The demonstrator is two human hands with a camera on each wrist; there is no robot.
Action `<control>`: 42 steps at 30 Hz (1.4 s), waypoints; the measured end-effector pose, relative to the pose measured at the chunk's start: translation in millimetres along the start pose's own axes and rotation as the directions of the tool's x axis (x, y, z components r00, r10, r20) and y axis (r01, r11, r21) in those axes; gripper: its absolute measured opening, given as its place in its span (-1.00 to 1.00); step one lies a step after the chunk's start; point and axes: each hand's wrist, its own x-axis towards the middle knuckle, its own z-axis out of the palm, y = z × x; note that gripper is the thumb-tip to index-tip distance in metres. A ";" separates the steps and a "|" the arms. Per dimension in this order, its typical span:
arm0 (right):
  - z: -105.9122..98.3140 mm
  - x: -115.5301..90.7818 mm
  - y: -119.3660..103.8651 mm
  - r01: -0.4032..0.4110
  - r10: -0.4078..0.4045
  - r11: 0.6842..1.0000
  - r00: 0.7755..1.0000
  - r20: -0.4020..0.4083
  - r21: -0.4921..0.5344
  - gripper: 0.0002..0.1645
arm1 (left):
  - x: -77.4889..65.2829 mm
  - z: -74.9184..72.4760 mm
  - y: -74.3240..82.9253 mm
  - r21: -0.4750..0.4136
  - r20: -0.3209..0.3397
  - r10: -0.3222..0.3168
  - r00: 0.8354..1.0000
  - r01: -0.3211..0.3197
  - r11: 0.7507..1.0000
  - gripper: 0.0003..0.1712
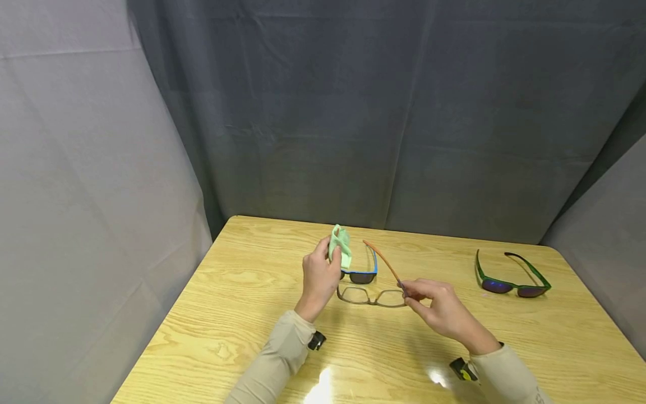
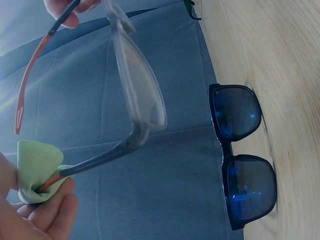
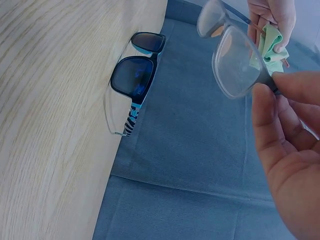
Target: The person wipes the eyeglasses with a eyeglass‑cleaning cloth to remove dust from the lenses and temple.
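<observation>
Clear-lensed eyeglasses (image 1: 390,298) with grey frames and orange arm tips are held above the table, both arms unfolded. My left hand (image 1: 320,275) holds a light green cloth (image 1: 340,247). In the left wrist view, that cloth (image 2: 37,160) is wrapped round the orange end of one arm of the eyeglasses (image 2: 145,95), with the fingers behind it. With thumb and fingers, my right hand (image 1: 444,308) pinches the frame near the opposite hinge. The right wrist view shows this grip close up, beside one lens (image 3: 235,62).
Black-and-blue sunglasses (image 1: 362,278) rest on the wooden table (image 1: 212,336) behind the eyeglasses, partly covered by the left hand and cloth in the head view. Green-framed sunglasses (image 1: 515,288) lie at the right. A dark curtain (image 1: 313,112) hangs beyond the far edge.
</observation>
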 end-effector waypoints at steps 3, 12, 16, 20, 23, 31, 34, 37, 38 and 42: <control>-0.2 0.7 -0.4 0.012 -0.012 1.000 1.000 0.010 0.007 -0.56 | -0.2 -0.1 -0.7 -0.004 0.000 0.001 1.000 -0.001 1.000 -0.71; -1.1 1.6 -0.9 0.003 -0.003 1.000 0.999 0.037 0.014 -0.56 | 1.8 0.1 -0.6 0.025 -0.029 0.015 0.999 -0.014 1.000 -0.70; -0.7 1.3 0.6 -0.011 0.009 1.000 0.998 0.063 0.030 -0.56 | 2.4 -0.2 -2.0 0.028 -0.022 0.007 1.000 -0.006 1.000 -0.70; -0.6 0.4 1.9 -0.022 0.018 0.999 0.996 0.086 0.047 -0.56 | 3.7 -1.1 -3.7 0.036 -0.020 0.005 1.000 -0.004 0.999 -0.71; -0.9 0.4 2.2 -0.029 0.024 0.998 0.995 0.099 0.050 -0.57 | 5.3 -2.2 -4.4 0.042 -0.020 0.005 1.000 -0.004 0.999 -0.71; -1.9 2.4 1.9 -0.019 0.014 0.999 0.995 0.103 0.046 -0.58 | 9.8 -5.4 -3.8 0.022 -0.023 0.024 0.999 -0.023 0.999 -0.70; -2.5 3.0 1.1 -0.025 0.022 0.999 0.995 0.100 0.035 -0.58 | 9.9 -6.2 -3.4 0.024 -0.028 0.025 0.999 -0.025 0.999 -0.70; -3.1 3.7 -0.1 -0.034 0.032 0.999 0.995 0.099 0.022 -0.57 | 10.4 -6.9 -2.8 0.024 -0.037 0.026 0.999 -0.025 0.999 -0.71; -3.3 3.9 -0.5 -0.036 0.034 0.999 0.994 0.099 0.019 -0.57 | 10.6 -7.1 -2.6 0.024 -0.039 0.028 0.999 -0.027 0.999 -0.71; -3.6 4.5 -2.1 -0.036 0.034 0.999 0.994 0.102 0.017 -0.57 | 11.8 -8.4 -2.2 0.033 -0.057 0.034 0.998 -0.032 0.999 -0.71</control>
